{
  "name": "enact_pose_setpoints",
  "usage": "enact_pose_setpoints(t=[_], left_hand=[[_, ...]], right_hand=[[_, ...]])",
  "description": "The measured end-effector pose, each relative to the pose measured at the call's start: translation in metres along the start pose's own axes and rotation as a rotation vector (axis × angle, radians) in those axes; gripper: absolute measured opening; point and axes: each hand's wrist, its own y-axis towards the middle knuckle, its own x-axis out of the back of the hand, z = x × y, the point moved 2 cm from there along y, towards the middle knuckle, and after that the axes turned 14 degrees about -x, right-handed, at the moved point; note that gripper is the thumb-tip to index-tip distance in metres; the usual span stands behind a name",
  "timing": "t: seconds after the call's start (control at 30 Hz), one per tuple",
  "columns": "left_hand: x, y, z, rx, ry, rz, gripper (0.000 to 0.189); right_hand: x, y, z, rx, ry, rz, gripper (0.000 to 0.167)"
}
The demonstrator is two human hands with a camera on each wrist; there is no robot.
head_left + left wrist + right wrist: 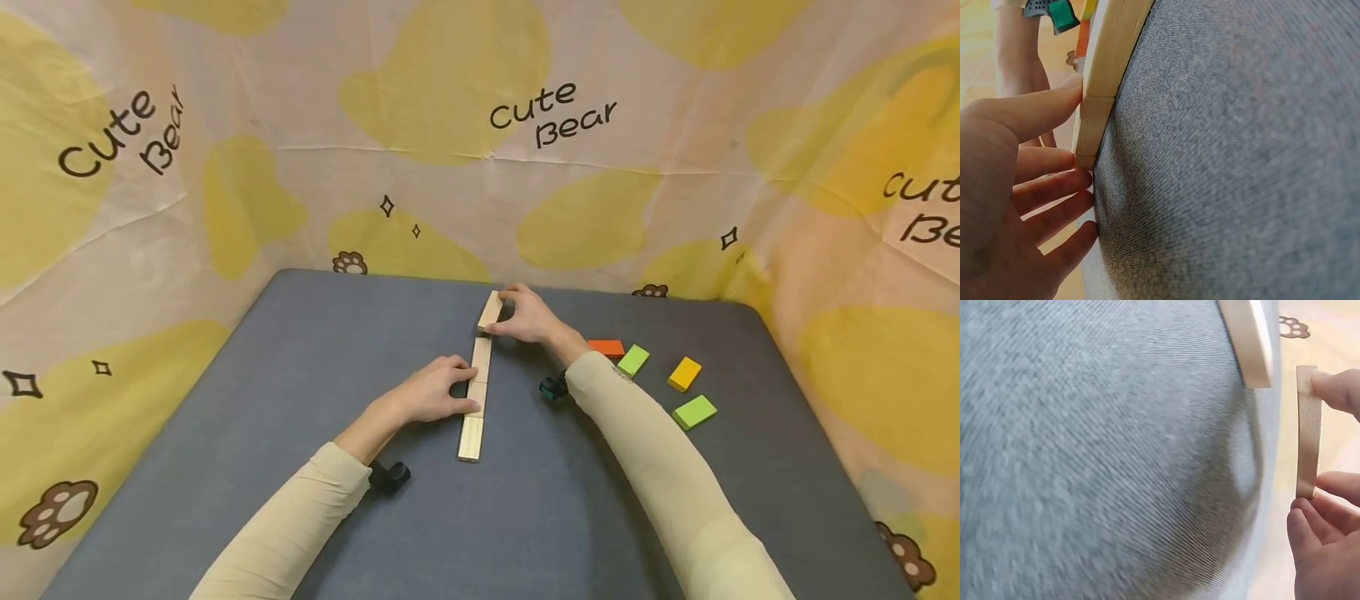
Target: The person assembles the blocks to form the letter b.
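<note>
- The left hand (435, 392) lies on the grey tabletop (262, 417) with fingers fairly straight, its fingertips (1082, 87) pressing against the side of the row of plain wooden blocks (476, 400) laid end to end, steadying it.
- The right hand (528, 315) pinches a further wooden block (491, 310) between thumb and fingers at the far end of the row; that block sits slightly askew, and the right wrist view shows a gap between it and the row's end.
- By my reading the step in hand is adding this block to the line; the next move calls for turning it square with the row and closing the gap while the left hand keeps the row from shifting.
- To the right, well apart from the row, lie an orange block (606, 347), two green blocks (633, 360) (694, 412) and a yellow block (684, 373).
- Nothing stands between the held block and the row; the risk, I judge, is nudging the loose blocks out of line.
</note>
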Motion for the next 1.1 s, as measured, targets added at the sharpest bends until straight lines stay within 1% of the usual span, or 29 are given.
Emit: enact_pose_setpoints(t=[0.1,0.37,0.67,0.83,1.1], left_hand=[[-0.002,0.000,0.002,0.008,-0.002,0.004,0.068],[-0.004,0.001,0.001,0.003,-0.007,0.009,0.069],[-0.002,-0.001,0.000,-0.003,-0.009,0.001,0.068],[-0.001,0.000,0.000,0.005,-0.008,0.016,0.069],[0.000,0.000,0.000,-0.001,-0.011,0.010,0.067]], right_hand=[[-0.005,0.004,-0.001,-0.004,0.004,0.011,0.080],[-0.012,0.006,-0.006,-0.009,-0.003,0.041,0.079],[-0.012,0.008,-0.005,-0.022,-0.037,0.076,0.078],[-0.012,0.007,-0.005,-0.029,-0.032,0.094,0.075],[-0.015,0.006,-0.004,-0.029,-0.008,0.109,0.072]])
